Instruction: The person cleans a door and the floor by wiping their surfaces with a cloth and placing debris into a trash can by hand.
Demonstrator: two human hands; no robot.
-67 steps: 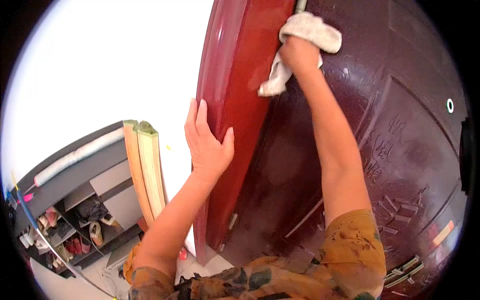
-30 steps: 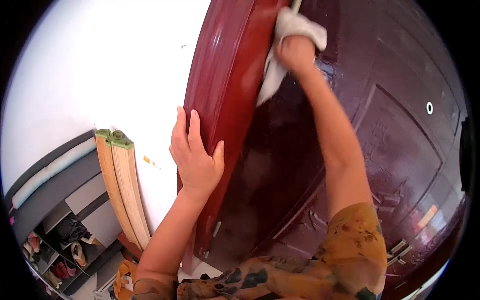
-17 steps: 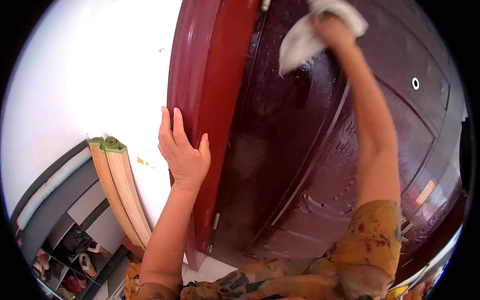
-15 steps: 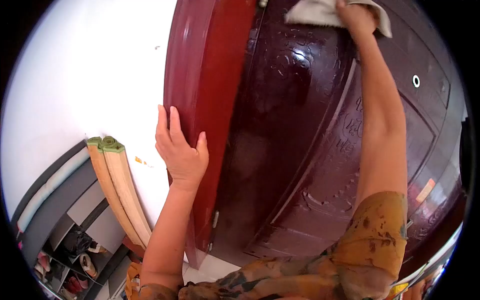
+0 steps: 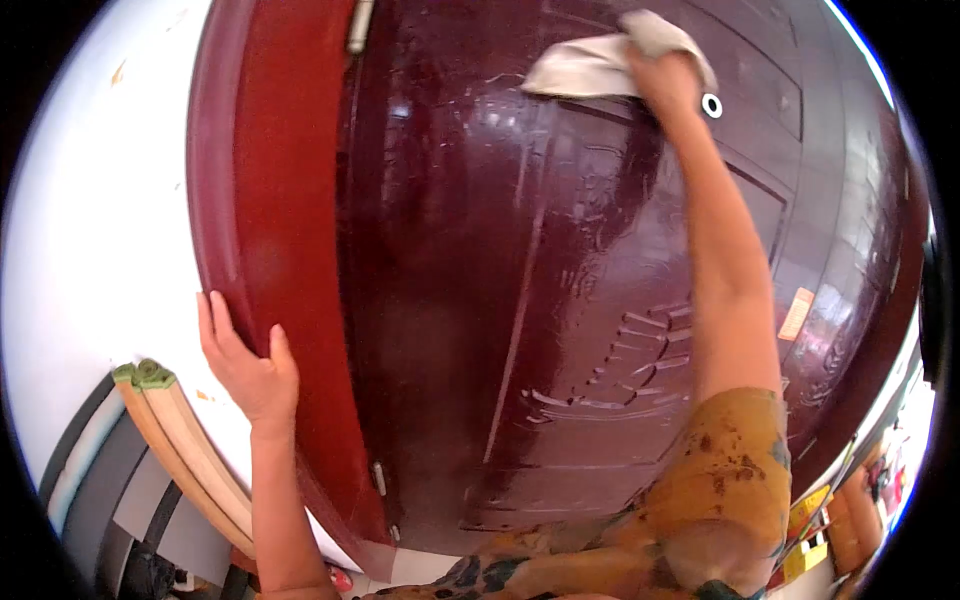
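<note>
My right hand [image 5: 665,82] grips a pale cloth [image 5: 590,68] against the upper part of a dark maroon door [image 5: 430,290] with carved panels. Part of the cloth hangs out to the left of the fist. My left hand [image 5: 250,370] holds nothing and rests on the edge of the red door frame [image 5: 290,230], its fingers apart. Close to the right hand, a white ring-shaped peephole [image 5: 711,105] shows on the door.
Rolled wooden-slat mats [image 5: 190,450] lean against the white wall [image 5: 90,220] at the lower left, beside a grey shelf unit [image 5: 115,500]. A metal hinge [image 5: 360,25] is at the top of the frame. Yellow items [image 5: 805,535] show at the lower right.
The view has turned to the right, bringing more of the door into sight. My right hand has carried the cloth from beside the frame across the door. My left hand stays on the frame.
</note>
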